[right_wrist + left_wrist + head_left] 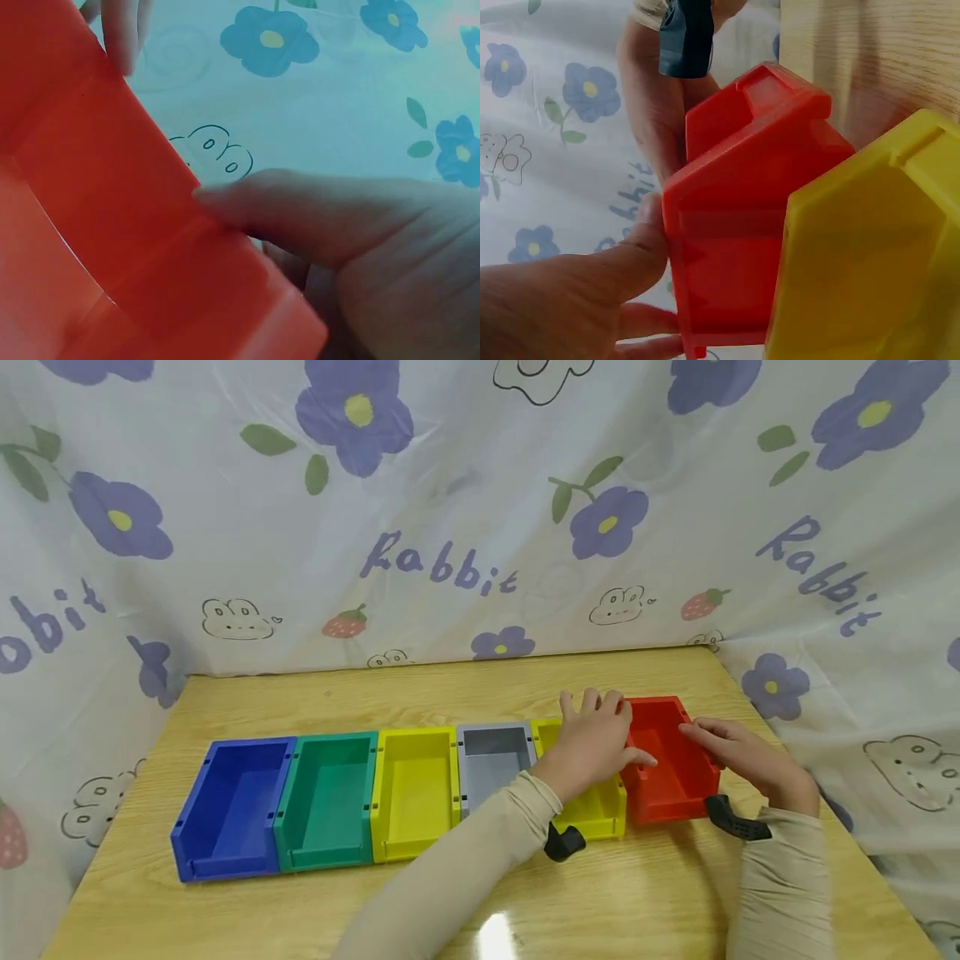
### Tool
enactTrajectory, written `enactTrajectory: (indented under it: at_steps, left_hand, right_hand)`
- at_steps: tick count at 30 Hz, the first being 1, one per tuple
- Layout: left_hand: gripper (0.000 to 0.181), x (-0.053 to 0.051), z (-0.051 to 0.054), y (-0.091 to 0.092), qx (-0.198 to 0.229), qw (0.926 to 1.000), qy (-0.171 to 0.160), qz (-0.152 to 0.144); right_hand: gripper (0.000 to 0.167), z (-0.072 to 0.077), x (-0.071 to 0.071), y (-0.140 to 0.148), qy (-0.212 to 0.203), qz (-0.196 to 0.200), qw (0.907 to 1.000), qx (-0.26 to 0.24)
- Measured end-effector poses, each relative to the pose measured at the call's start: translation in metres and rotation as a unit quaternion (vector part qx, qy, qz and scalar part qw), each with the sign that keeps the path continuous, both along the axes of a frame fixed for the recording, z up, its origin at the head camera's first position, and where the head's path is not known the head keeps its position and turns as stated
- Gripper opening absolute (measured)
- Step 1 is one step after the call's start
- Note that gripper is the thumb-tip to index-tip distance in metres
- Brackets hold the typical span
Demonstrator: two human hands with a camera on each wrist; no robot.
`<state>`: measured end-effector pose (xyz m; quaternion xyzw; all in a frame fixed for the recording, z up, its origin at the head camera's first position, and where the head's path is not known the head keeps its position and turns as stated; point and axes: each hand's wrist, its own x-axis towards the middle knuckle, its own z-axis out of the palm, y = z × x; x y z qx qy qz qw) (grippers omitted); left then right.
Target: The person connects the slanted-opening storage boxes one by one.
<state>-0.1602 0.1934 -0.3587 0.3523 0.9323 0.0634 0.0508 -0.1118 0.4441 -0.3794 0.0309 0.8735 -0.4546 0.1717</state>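
Note:
A red open-front storage bin (667,760) is at the right end of a row of bins, set slightly askew and seemingly a little off the table. My right hand (753,760) grips its right wall, the thumb on the rim (247,232) and the other fingers mostly hidden outside. At its left side, my left hand (592,739) holds the rim; in the left wrist view the thumb and fingertips of this hand (577,300) touch the red bin's edge. Beside it stands a yellow bin (600,810), partly covered by my left hand and forearm.
Leftward in the row are a grey bin (495,764), another yellow bin (416,785), a green bin (330,802) and a blue bin (232,810), side by side on the wooden table (300,918). A flower-printed cloth (450,485) hangs behind and at both sides.

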Motion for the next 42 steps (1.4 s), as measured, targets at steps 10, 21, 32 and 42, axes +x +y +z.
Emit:
enactTrajectory:
  at_steps: [10, 21, 32, 42]
  left_hand:
    - [0.098, -0.002, -0.002, -0.014, -0.001, 0.9935, -0.077, 0.085]
    - [0.088, 0.003, -0.006, -0.003, -0.059, 0.9947, -0.063, 0.055]
    - [0.078, 0.006, -0.019, -0.01, -0.117, 0.9895, -0.054, 0.066]
    - [0.081, -0.01, -0.023, -0.012, -0.119, 0.991, -0.01, 0.061]
  right_hand:
    - [0.047, -0.002, -0.014, -0.018, 0.015, 0.036, 0.9992, -0.011]
    - [0.042, -0.007, -0.014, -0.011, -0.019, 0.046, 0.9983, -0.031]
    - [0.042, -0.021, -0.029, -0.022, -0.069, 0.076, 0.9943, -0.028]
    - [0.048, -0.021, -0.048, -0.021, -0.084, 0.063, 0.9945, 0.009]
